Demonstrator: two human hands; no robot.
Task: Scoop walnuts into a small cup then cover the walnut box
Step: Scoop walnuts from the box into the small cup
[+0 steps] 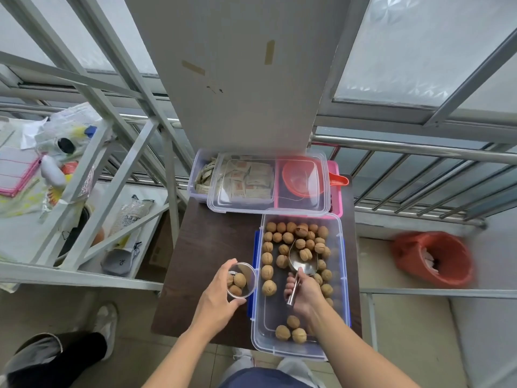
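An open clear walnut box (343,278) with blue clips stands on a small dark table (207,256), with several walnuts (267,273) spread inside. My right hand (303,294) grips a metal scoop (302,263) inside the box; one walnut lies in the scoop's bowl. My left hand (216,298) holds a small clear cup (242,280) just left of the box, with three walnuts in it. The clear lid (268,208) rests on top of the boxes behind.
Behind the walnut box sit a clear box of sachets (200,175) and a pink box (337,203) holding an orange ladle (305,177). A metal rack (92,175) with bags stands on the left, a red bin (433,259) on the right. A railing runs behind.
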